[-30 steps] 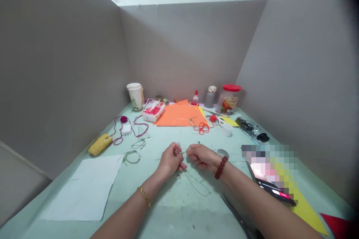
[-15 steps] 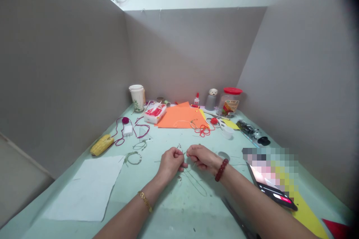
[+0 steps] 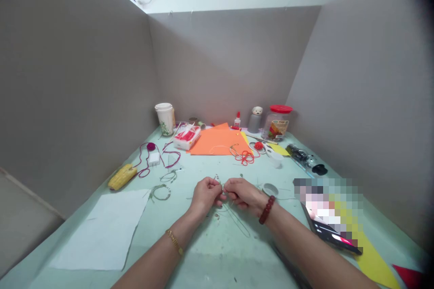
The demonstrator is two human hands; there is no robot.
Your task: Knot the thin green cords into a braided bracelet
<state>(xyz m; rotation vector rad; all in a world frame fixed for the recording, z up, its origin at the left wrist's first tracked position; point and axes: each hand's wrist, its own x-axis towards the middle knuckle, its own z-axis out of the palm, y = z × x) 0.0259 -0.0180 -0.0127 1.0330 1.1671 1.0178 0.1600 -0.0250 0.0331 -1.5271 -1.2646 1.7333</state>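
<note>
pinching a thin green cord (image 3: 237,222) between them, the left hand (image 3: 204,195) and right hand (image 3: 243,193) meet fingertip to fingertip.

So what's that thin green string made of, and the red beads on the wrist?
The cord looks like thin, soft thread, matte pale green: it droops in a loose loop below where the left hand and right hand pinch it. The bead bracelet looks like polished wood or maybe plastic: round, dark red, smooth-looking beads.
</note>
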